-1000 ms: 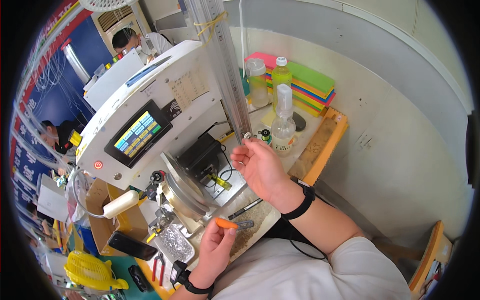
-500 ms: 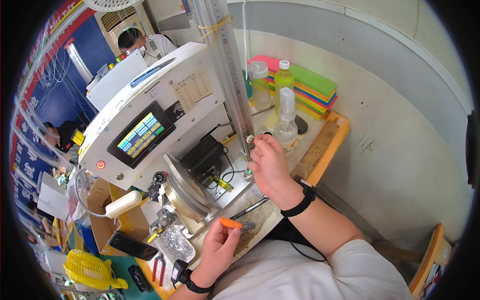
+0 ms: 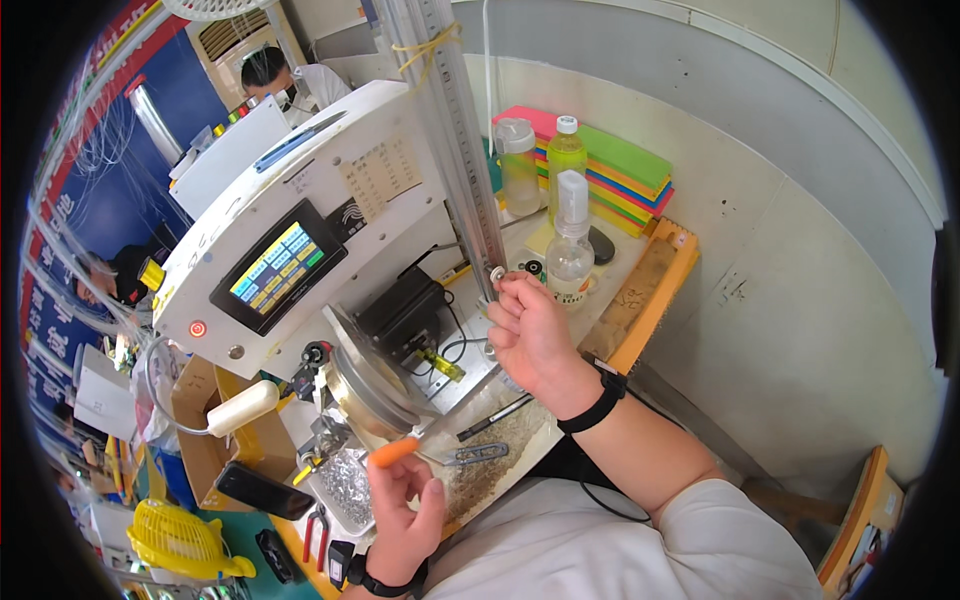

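Observation:
My right hand [image 3: 533,325] is raised at the foot of a clear upright column with a ruler scale [image 3: 460,130]. Its thumb and forefinger are closed on a small pale metal knob [image 3: 497,273] beside the column. Lower down, my left hand [image 3: 405,510] holds a short orange handle [image 3: 393,452] between thumb and fingers. What the handle ends in is too blurred to make out. A slim metal piece with a looped outline [image 3: 478,453] lies on the gritty worktop just right of that hand. The round metal wheel housing [image 3: 372,385] stands just beyond it.
A white machine panel with a lit screen [image 3: 280,267] stands at left. Behind my right hand are a clear dropper bottle [image 3: 570,260], a yellow-green bottle [image 3: 566,160] and an orange-edged tray [image 3: 650,290]. A tray of metal bits [image 3: 345,490], red-handled pliers [image 3: 316,535] and a phone [image 3: 262,490] lie at left.
My left hand has moved left and downward with the orange handle, uncovering more of the looped metal piece. My right hand has shifted slightly left and stays at the knob.

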A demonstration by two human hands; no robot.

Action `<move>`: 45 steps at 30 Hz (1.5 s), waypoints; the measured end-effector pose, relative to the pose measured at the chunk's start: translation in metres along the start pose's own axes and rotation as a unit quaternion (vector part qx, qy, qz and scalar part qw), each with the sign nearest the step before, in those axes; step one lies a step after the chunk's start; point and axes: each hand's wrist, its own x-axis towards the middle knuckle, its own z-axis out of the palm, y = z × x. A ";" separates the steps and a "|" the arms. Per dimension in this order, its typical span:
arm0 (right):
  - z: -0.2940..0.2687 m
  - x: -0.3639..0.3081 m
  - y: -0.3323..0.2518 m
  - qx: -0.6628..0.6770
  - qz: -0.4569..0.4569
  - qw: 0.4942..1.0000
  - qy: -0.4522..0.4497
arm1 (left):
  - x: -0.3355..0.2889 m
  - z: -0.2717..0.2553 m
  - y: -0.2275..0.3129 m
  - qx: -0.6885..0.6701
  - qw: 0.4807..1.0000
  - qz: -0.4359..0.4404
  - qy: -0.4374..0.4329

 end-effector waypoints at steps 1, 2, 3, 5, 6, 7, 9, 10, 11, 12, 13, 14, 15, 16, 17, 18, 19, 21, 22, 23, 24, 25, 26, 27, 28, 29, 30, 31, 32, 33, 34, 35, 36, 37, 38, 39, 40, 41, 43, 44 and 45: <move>0.000 -0.001 0.001 -0.002 0.000 1.000 -0.003 | 0.000 -0.002 0.000 0.000 1.000 0.000 0.000; -0.001 -0.002 0.002 -0.005 -0.001 1.000 -0.006 | 0.001 -0.003 0.001 -0.018 0.999 0.022 0.033; 0.000 -0.003 0.004 -0.005 -0.001 1.000 -0.006 | 0.002 -0.005 0.002 -0.037 0.996 0.045 0.066; 0.003 -0.008 0.015 0.001 0.000 1.000 -0.019 | 0.008 -0.011 -0.002 -0.019 0.994 0.084 0.068; 0.007 -0.011 0.018 0.000 0.000 1.000 -0.019 | 0.010 -0.012 0.001 -0.041 0.993 0.073 0.085; 0.012 -0.014 0.022 0.018 -0.003 1.000 -0.013 | 0.012 -0.012 0.005 -0.065 0.991 0.060 0.103; 0.017 -0.020 0.033 0.034 -0.004 0.999 -0.007 | 0.019 -0.013 -0.001 -0.087 0.987 0.070 0.115; 0.019 -0.024 0.041 0.030 0.002 0.999 -0.011 | 0.020 -0.014 -0.001 -0.148 0.984 0.030 0.099; 0.019 -0.028 0.049 0.026 0.009 1.000 -0.015 | 0.021 -0.016 -0.001 -0.210 0.974 -0.009 0.082; 0.018 -0.032 0.057 0.004 0.024 0.999 -0.027 | 0.022 -0.018 -0.001 -0.230 0.968 -0.060 0.079; 0.019 -0.036 0.065 -0.001 0.029 0.999 -0.027 | 0.025 -0.020 0.001 -0.233 0.967 -0.062 0.085; 0.020 -0.039 0.073 -0.078 0.041 0.995 -0.048 | 0.029 -0.022 0.003 -0.263 0.958 -0.083 0.074; 0.020 -0.042 0.077 -0.155 0.054 0.984 -0.070 | 0.032 -0.025 0.003 -0.293 0.948 -0.105 0.062; 0.021 -0.042 0.079 -0.218 0.057 0.970 -0.097 | 0.036 -0.031 -0.001 -0.296 0.948 -0.113 0.042; 0.023 -0.041 0.082 -0.223 0.064 0.968 -0.099 | 0.038 -0.035 -0.001 -0.300 0.946 -0.114 0.050; 0.026 -0.039 0.085 -0.263 0.041 0.954 -0.141 | 0.042 -0.038 -0.001 -0.304 0.941 -0.142 0.033; 0.031 -0.034 0.088 -0.301 0.019 0.935 -0.186 | 0.046 -0.041 -0.002 -0.309 0.936 -0.168 0.018; 0.037 -0.024 0.079 -0.326 0.059 0.915 -0.229 | 0.052 -0.045 -0.002 -0.311 0.933 -0.180 0.020; 0.037 -0.014 0.073 -0.348 0.081 0.896 -0.263 | 0.054 -0.047 -0.002 -0.312 0.931 -0.191 0.001; 0.037 -0.006 0.067 -0.370 0.102 0.875 -0.295 | 0.056 -0.048 -0.003 -0.314 0.928 -0.201 -0.021; 0.042 -0.003 0.062 -0.376 0.108 0.870 -0.299 | 0.059 -0.047 -0.007 -0.327 0.926 -0.188 -0.022; 0.049 -0.002 0.057 -0.402 0.128 0.851 -0.312 | 0.061 -0.045 -0.005 -0.334 0.924 -0.186 -0.011; 0.054 0.000 0.054 -0.429 0.147 0.830 -0.326 | 0.064 -0.043 -0.001 -0.333 0.921 -0.204 0.001; 0.056 0.003 0.052 -0.435 0.155 0.822 -0.333 | 0.067 -0.040 0.004 -0.332 0.917 -0.222 0.013; 0.059 0.005 0.050 -0.477 0.150 0.798 -0.337 | 0.068 -0.038 0.014 -0.348 0.909 -0.229 0.026; 0.062 0.007 0.050 -0.517 0.146 0.770 -0.343 | 0.067 -0.037 0.012 -0.355 0.907 -0.224 0.040; 0.066 0.003 0.049 -0.523 0.142 0.770 -0.337 | 0.065 -0.036 0.007 -0.376 0.902 -0.209 0.026; 0.066 0.002 0.051 -0.528 0.149 0.761 -0.346 | 0.065 -0.036 0.005 -0.395 0.898 -0.195 0.009; 0.062 0.001 0.054 -0.516 0.149 0.782 -0.316 | 0.063 -0.038 0.007 -0.415 0.887 -0.201 -0.007; 0.058 0.000 0.057 -0.504 0.149 0.801 -0.286 | 0.059 -0.038 0.005 -0.422 0.885 -0.196 0.006; 0.055 -0.002 0.058 -0.491 0.159 0.812 -0.272 | 0.055 -0.036 0.003 -0.465 0.862 -0.201 0.009; 0.053 -0.009 0.062 -0.496 0.166 0.806 -0.278 | 0.053 -0.035 0.006 -0.507 0.837 -0.205 0.011; 0.053 -0.019 0.064 -0.443 0.156 0.850 -0.237 | 0.049 -0.033 0.013 -0.497 0.835 -0.235 0.035; 0.050 -0.026 0.065 -0.387 0.141 0.891 -0.190 | 0.045 -0.035 0.012 -0.502 0.831 -0.235 0.038; 0.039 -0.028 0.056 -0.403 0.152 0.884 -0.180 | 0.039 -0.038 0.009 -0.499 0.834 -0.232 0.027; 0.035 -0.033 0.056 -0.408 0.155 0.883 -0.176 | 0.034 -0.041 0.006 -0.496 0.837 -0.231 0.016; 0.029 -0.045 0.052 -0.367 0.134 0.908 -0.153 | 0.028 -0.044 0.006 -0.485 0.839 -0.245 0.021; 0.022 -0.058 0.047 -0.324 0.112 0.931 -0.127 | 0.022 -0.046 0.011 -0.471 0.842 -0.261 0.032; 0.014 -0.072 0.033 -0.385 0.065 0.905 -0.171 | 0.006 -0.049 0.009 -0.459 0.849 -0.255 0.057; 0.010 -0.078 0.022 -0.434 0.044 0.882 -0.177 | 0.001 -0.050 0.007 -0.459 0.854 -0.237 0.060; 0.009 -0.086 0.009 -0.483 0.025 0.856 -0.182 | -0.005 -0.051 0.008 -0.453 0.853 -0.249 0.069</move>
